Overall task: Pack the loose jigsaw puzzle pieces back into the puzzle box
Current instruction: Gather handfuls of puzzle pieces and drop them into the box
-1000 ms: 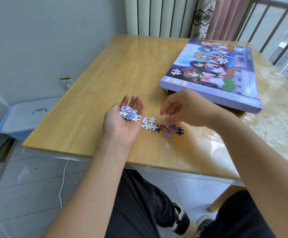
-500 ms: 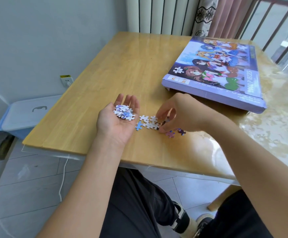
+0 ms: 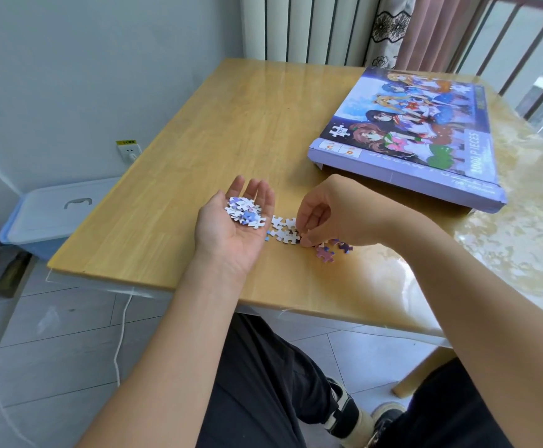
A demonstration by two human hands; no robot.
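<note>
Head: left hand [image 3: 231, 234] palm-up, cupping pieces [image 3: 243, 212].

Right hand [image 3: 323, 218] covers some loose pieces [image 3: 284, 232], so can't tell if fingertips pinch one. Puzzle box [image 3: 415, 137] lid hides what's inside; small print on its front edge is unreadable. Table [image 3: 231, 130] cut off at right edge.

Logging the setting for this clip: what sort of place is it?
Probably a room in a home: a wooden table by a wall radiator and curtain, a plastic storage bin on the tiled floor, a railed window at right.
</note>
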